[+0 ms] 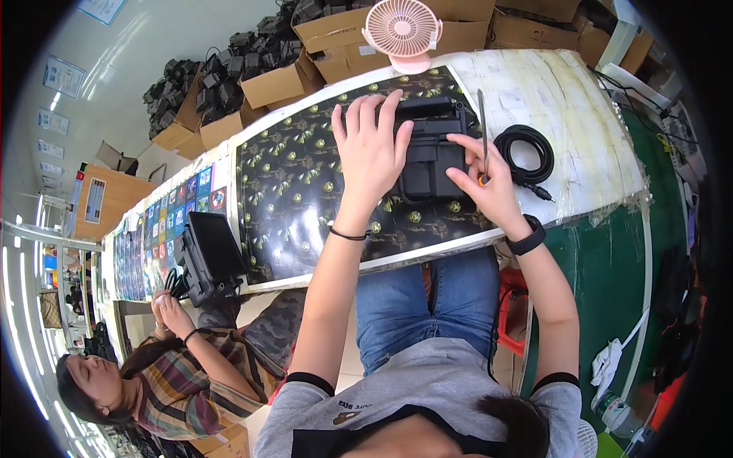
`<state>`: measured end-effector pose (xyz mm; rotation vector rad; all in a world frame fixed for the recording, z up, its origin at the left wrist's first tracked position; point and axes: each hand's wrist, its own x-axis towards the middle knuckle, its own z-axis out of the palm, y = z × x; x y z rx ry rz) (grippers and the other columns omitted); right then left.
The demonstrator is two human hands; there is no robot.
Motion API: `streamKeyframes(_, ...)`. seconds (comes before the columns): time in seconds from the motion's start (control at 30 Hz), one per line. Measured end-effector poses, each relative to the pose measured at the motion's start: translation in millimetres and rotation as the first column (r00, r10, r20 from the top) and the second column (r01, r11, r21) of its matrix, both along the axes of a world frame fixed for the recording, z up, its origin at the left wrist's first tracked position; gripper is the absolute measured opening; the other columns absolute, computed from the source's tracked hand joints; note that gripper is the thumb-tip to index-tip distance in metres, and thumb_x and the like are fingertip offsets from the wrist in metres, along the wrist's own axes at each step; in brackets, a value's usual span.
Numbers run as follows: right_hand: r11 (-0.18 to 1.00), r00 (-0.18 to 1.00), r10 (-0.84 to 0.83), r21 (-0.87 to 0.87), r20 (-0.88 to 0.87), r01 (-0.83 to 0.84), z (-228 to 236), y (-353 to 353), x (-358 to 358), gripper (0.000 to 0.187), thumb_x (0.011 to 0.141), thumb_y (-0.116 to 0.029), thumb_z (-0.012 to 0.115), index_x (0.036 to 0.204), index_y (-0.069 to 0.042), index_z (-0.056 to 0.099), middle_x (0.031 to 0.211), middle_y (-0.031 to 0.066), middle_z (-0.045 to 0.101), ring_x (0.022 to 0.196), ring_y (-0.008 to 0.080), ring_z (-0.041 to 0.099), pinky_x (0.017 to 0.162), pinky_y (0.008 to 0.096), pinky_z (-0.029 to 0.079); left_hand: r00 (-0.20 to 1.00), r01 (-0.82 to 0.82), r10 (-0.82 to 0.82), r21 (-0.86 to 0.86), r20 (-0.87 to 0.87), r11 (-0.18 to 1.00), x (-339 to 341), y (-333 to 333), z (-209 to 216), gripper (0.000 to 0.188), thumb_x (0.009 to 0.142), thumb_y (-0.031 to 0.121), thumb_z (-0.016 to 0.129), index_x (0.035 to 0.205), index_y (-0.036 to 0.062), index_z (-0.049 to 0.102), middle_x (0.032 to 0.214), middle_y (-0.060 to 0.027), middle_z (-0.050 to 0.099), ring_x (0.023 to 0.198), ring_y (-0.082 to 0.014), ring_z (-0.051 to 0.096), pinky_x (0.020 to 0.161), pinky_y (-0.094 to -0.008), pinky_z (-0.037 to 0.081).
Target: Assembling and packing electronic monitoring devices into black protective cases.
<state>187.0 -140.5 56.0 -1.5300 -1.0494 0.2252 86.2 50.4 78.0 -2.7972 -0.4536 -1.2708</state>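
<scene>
A black plastic device [429, 169] with a boxy body lies on the dark patterned mat in front of me. My left hand [372, 149] rests at its left side, fingers stretched and spread, the thumb against its edge. At the device's right side is my right hand [491, 182], its index finger and thumb reaching to the casing. A screwdriver [482, 130] is tucked in that hand, its thin metal shaft pointing away from me and a bit of orange handle showing at the palm. Just right of it lies a coiled black cable [527, 131] with a connector end.
A pink fan [401, 30] stands at the table's far edge. Cardboard boxes [284, 82] with many black devices line the floor behind. To my left, a co-worker [195, 374] handles a cable beside another black device with a screen [216, 244].
</scene>
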Motion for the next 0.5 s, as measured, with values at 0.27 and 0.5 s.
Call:
streamKeyframes(0.27,0.996,0.997,-0.069,0.056,0.036,0.067,-18,8,1,0.034,0.087,-0.006,0.074,0.12,-0.011,0.069,0.09,-0.0012,0.043,0.061,0.0037,0.038,0.057,0.0182,0.034,0.998,-0.005,0.004,-0.021,-0.057,1.0,4,2,1,0.043,0.096,0.035,0.058,0.135,0.0152,0.056,0.125,-0.0057,0.057,0.124,-0.0274,0.049,0.114,-0.0556,0.025)
streamKeyframes(0.5,0.991,0.981,-0.045,0.117,-0.189,0.068,-18,10,-1,0.04,0.086,-0.003,0.074,0.122,-0.007,0.059,0.091,-0.0025,0.045,0.063,0.0014,0.038,0.058,0.0164,0.034,0.972,0.199,-0.201,-0.029,-0.12,0.98,-2,-1,8,0.062,0.08,0.059,0.069,0.133,0.0274,0.06,0.133,-0.0143,0.05,0.13,-0.0333,0.044,0.114,-0.0581,0.023)
